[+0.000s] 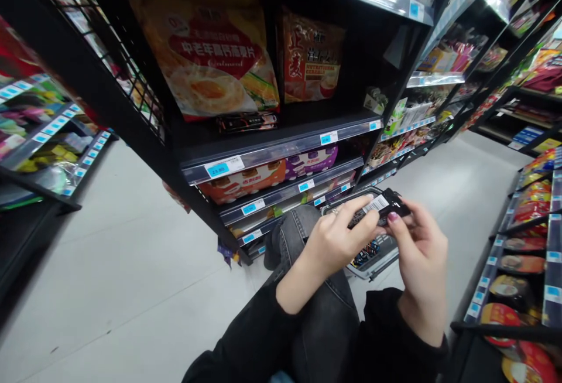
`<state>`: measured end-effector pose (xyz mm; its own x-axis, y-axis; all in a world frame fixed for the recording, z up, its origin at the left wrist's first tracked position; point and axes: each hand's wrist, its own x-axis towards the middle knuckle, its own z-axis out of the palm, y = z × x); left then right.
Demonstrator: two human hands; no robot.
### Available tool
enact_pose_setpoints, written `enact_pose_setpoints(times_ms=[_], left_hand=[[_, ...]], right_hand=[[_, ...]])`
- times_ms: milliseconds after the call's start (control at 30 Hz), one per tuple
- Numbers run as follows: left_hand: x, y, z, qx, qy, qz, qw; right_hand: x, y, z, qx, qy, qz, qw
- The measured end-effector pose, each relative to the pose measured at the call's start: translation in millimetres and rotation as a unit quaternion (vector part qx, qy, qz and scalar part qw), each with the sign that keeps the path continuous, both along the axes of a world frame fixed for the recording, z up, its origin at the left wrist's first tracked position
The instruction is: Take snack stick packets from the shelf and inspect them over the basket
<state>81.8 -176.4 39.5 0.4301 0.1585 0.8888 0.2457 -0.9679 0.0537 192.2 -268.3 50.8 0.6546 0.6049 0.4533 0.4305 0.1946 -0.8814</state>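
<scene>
Both hands hold a small black packet (387, 205) with a white barcode label, above my bent knees. My left hand (340, 232) grips its near left end, fingers lying over the label's edge. My right hand (419, 242) pinches the other end between thumb and fingers. What the packet contains cannot be made out. Below the hands, a grey shopping basket (381, 266) stands on the floor, partly hidden by my hands and leg. Some small dark, colourful packets (366, 252) lie in it.
Ahead, a dark shelf (307, 113) carries a large oatmeal bag (215, 55), a smaller cereal bag (311, 58) and a few dark flat packets (248, 121). Lower down are orange (250, 181) and purple multipacks (311, 160). Another stocked shelf (487, 272) stands close on the right.
</scene>
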Motion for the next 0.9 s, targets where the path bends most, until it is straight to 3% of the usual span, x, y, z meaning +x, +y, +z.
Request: enact_pose_setpoints(times_ms=[233,333,400,500,567,667,733,833,900], left_hand=[[5,-2,-6.2,-0.056,-0.004,0.003,0.998],[7,-2,-4.8,-0.128,-0.011,-0.031,0.991],[7,-1,-4.5,-0.224,-0.017,-0.080,0.971],[6,2,-5.3,-0.373,-0.030,-0.177,0.910],[4,4,-5.4,-0.412,-0.026,-0.223,0.883],[1,7,-3.0,-0.407,0.021,-0.256,0.877],[-3,9,-0.4,-0.384,0.091,-0.265,0.880],[-5,12,0.9,-0.321,0.180,-0.254,0.895],[-4,12,-1.1,-0.269,0.193,-0.235,0.914]], right_hand=[[3,-3,-2.6,-0.052,-0.047,0.010,0.997],[4,-5,-0.5,-0.060,-0.077,0.001,0.995],[3,-5,1.5,-0.062,-0.088,0.004,0.994],[2,-4,3.0,-0.061,-0.101,0.008,0.993],[1,-2,2.5,-0.062,-0.113,-0.004,0.992],[1,3,0.9,-0.039,-0.104,-0.056,0.992],[3,6,-0.1,0.009,-0.076,-0.129,0.989],[11,9,-2.4,0.103,-0.028,-0.248,0.963],[19,10,-5.2,0.160,0.005,-0.277,0.947]])
